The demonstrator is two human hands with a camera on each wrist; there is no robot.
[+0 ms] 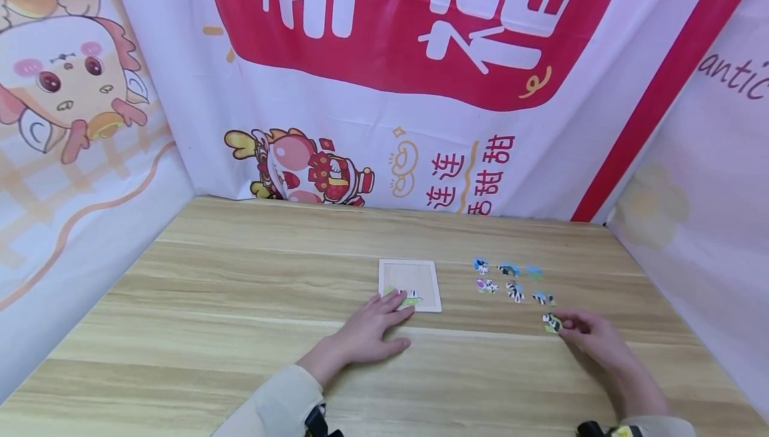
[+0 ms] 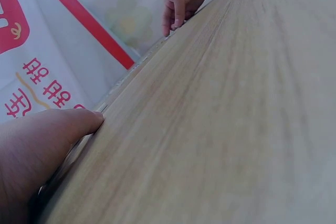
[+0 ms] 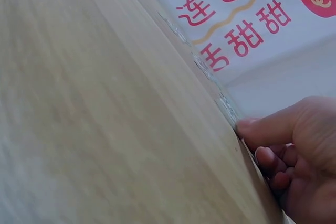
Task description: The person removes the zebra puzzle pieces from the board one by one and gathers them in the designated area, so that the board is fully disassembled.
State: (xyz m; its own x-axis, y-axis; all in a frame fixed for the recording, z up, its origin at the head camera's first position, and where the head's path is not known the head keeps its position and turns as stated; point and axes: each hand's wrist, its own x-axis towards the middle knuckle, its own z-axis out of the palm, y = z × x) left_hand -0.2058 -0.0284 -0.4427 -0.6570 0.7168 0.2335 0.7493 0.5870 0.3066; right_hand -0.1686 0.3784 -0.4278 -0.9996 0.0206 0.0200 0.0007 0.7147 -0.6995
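A shallow puzzle tray (image 1: 411,265) with a pale rim lies on the table, with puzzle pieces (image 1: 412,295) in green and white along its near side. My left hand (image 1: 375,331) rests with spread fingers at the tray's near left corner, its fingertips covering part of those pieces. Farther right, my right hand (image 1: 597,340) pinches a black, white and green puzzle piece (image 1: 551,322) between thumb and fingers, at the table top. In the right wrist view the thumb (image 3: 257,129) and curled fingers show, but the piece is hardly visible.
Several loose puzzle pieces (image 1: 515,291) lie in two rows between the tray and my right hand. The wooden table (image 1: 240,277) meets a printed cloth (image 1: 384,103) at the back, and more cloth hangs at both sides.
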